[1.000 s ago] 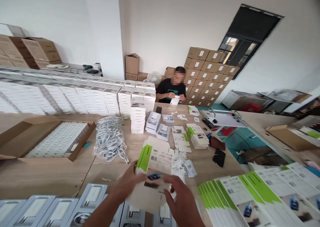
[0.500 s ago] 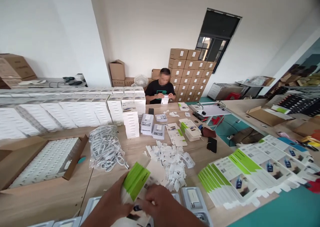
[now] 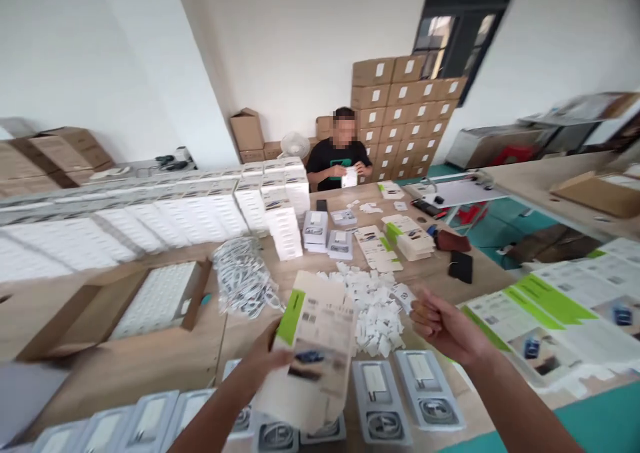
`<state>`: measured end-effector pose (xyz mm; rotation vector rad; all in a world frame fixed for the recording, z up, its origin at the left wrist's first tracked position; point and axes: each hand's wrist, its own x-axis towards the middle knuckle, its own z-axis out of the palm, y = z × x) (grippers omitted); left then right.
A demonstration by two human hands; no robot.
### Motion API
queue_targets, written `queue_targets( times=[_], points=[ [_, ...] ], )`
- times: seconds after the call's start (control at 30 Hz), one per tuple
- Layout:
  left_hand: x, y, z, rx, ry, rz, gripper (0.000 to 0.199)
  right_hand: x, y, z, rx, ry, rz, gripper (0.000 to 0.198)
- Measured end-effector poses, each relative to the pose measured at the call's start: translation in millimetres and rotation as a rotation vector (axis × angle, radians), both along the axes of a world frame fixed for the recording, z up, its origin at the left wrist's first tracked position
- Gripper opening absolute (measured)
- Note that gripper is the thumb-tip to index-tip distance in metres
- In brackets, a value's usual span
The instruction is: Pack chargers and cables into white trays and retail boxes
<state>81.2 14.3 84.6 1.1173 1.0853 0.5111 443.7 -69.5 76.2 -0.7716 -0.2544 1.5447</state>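
Flat printed cartons [image 3: 323,333], white with a green band and a product photo, are gripped in my left hand [image 3: 273,360] with the thumb on the front. They are tilted above the table, over the grey trays. My right hand [image 3: 435,323] is raised off to the right with its fingers curled in, and nothing shows in it. Just left of its fingertips lies a white card [image 3: 403,297] beside a heap of small white paper pieces [image 3: 377,320]. Grey trays [image 3: 381,403] holding a white adapter and a coiled cable stand below my hands.
A bag of cables [image 3: 245,276] and an open carton of white parts [image 3: 155,300] are to the left. Stacked white boxes [image 3: 190,220] line the back. Overlapping printed cartons [image 3: 540,320] lie right. A co-worker [image 3: 340,153] sits opposite, holding a white box.
My right hand has left the cartons and moved right. My left hand keeps them, and their printed front now faces up more fully. The view has shifted, showing more trays.
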Motion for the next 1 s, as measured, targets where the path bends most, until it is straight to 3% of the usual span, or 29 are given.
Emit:
queue_targets(
  times=[0.13, 0.23, 0.5, 0.67, 1.0],
  points=[
    [25, 4, -4.2, -0.128, -0.305, 0.099, 0.072, -27, -26, -48, -0.036, 0.139, -0.036, 0.035],
    [36, 7, -3.3, -0.111, -0.411, 0.123, 0.076, -39, -34, -63, -0.078, 0.200, -0.024, 0.030],
    [44, 14, -5.9, -0.088, -0.384, 0.162, 0.074, -49, -23, -60, -0.068, 0.224, -0.048, 0.025],
    [39, 14, -6.0, -0.092, -0.405, 0.173, 0.074, -54, -16, -69, -0.110, 0.232, -0.035, 0.018],
    [25, 14, -3.7, -0.074, -0.413, 0.210, 0.069, -70, -23, -77, -0.195, 0.116, -0.080, 0.036]
  ],
)
